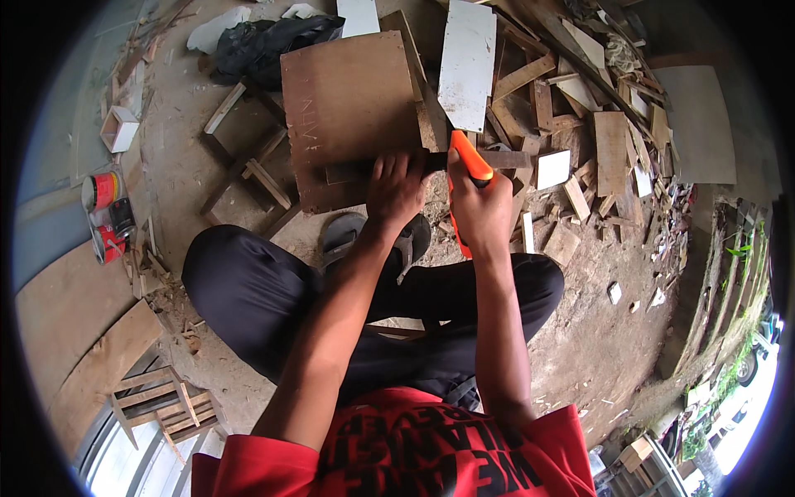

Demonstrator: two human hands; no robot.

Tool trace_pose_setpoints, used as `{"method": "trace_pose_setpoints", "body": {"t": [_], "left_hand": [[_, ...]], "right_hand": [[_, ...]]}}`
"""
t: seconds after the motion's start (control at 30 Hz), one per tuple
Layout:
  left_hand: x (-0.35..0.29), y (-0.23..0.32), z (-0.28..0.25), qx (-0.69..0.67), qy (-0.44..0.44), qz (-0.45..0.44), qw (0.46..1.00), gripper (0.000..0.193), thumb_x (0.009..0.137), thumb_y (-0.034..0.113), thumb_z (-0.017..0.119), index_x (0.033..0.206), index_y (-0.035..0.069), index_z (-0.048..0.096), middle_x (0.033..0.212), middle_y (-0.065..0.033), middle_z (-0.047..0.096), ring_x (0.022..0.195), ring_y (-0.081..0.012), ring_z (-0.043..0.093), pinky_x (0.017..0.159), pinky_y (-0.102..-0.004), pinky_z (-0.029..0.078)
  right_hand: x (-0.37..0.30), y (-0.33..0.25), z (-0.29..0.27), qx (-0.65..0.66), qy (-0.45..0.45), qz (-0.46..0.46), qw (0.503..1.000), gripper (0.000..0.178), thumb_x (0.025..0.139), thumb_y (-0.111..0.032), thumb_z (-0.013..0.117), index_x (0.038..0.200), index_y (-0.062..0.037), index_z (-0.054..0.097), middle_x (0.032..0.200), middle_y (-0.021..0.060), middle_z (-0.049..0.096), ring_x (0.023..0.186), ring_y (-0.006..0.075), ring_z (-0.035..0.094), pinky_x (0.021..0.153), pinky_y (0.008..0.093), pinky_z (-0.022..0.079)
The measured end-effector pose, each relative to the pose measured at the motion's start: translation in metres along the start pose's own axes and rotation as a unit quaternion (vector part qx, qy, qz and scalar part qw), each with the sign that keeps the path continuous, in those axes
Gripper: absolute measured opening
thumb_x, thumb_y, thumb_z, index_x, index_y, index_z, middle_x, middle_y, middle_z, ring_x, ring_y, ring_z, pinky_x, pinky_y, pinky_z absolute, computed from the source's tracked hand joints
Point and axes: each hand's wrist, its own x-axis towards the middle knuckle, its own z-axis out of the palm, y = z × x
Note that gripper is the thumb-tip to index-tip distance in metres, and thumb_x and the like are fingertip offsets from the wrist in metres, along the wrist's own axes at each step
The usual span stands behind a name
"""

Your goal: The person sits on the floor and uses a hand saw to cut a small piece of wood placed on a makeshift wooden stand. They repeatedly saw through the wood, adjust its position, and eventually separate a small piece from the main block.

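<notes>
A dark strip of wood (352, 171) lies across the lower part of a brown wooden board (352, 91), its lighter end (505, 159) jutting out to the right. My left hand (397, 189) presses on the strip with its fingers curled over it. Just right of the board's edge, my right hand (483, 207) is closed round the bright orange handle of what looks like a hand saw (470, 156), held across the strip. The saw's blade cannot be made out from above. Both hands are in front of my crossed legs.
Wood offcuts (611, 153) are heaped on the right. A white panel (468, 62) stands beyond the saw. Wooden frames (265, 182) and a black plastic bag (273, 45) lie to the left, with red tins (106, 240) farther out. Sandals (341, 232) are near the board.
</notes>
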Motion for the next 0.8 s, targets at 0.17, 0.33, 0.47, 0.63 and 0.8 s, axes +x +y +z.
{"method": "trace_pose_setpoints", "body": {"t": [0.17,0.33,0.47,0.63,0.8], "left_hand": [[-0.001,-0.001,0.002,-0.028,0.016,0.000,0.999,0.037,0.095,0.033,0.061,0.122,0.009,0.060,0.107,-0.0110,0.059,0.101,-0.0281,0.057,0.099,-0.0431,0.042],[-0.006,-0.004,0.004,0.002,0.016,0.001,1.000,0.041,0.092,0.030,0.064,0.127,0.008,0.058,0.111,-0.0104,0.059,0.102,-0.0289,0.056,0.101,-0.0446,0.041],[0.000,-0.002,-0.001,-0.010,0.008,0.012,1.000,0.046,0.090,0.028,0.066,0.131,0.009,0.056,0.117,-0.0098,0.056,0.106,-0.0284,0.055,0.102,-0.0453,0.041],[-0.003,-0.004,0.000,-0.012,-0.006,0.009,1.000,0.050,0.089,0.029,0.067,0.133,0.008,0.054,0.118,-0.0098,0.055,0.110,-0.0283,0.054,0.105,-0.0460,0.039],[-0.004,-0.002,0.003,-0.018,-0.012,-0.003,1.000,0.049,0.089,0.030,0.068,0.132,0.010,0.055,0.122,-0.0117,0.057,0.110,-0.0325,0.055,0.102,-0.0486,0.039]], "right_hand": [[-0.034,0.057,0.009,0.080,0.010,-0.075,0.994,0.028,0.096,-0.020,0.066,0.084,0.0055,0.063,0.056,0.0104,0.052,0.059,0.0071,0.047,0.053,0.0324,0.042],[-0.164,0.084,-0.025,0.078,-0.002,-0.036,0.996,0.012,0.095,-0.007,0.064,0.089,0.0023,0.064,0.059,-0.0011,0.052,0.057,0.0018,0.045,0.049,0.0238,0.038],[-0.223,0.082,-0.067,0.133,-0.009,0.009,0.991,0.012,0.094,-0.008,0.062,0.086,0.0016,0.063,0.059,-0.0012,0.052,0.053,0.0040,0.046,0.048,0.0240,0.037],[-0.203,0.057,-0.086,0.103,0.027,0.044,0.993,0.022,0.093,-0.011,0.064,0.076,0.0007,0.057,0.057,0.0006,0.051,0.050,0.0072,0.046,0.046,0.0261,0.034],[-0.168,0.038,-0.085,0.058,-0.012,0.012,0.998,0.019,0.093,-0.011,0.067,0.082,0.0020,0.058,0.060,-0.0002,0.051,0.055,0.0041,0.043,0.049,0.0249,0.033]]}}
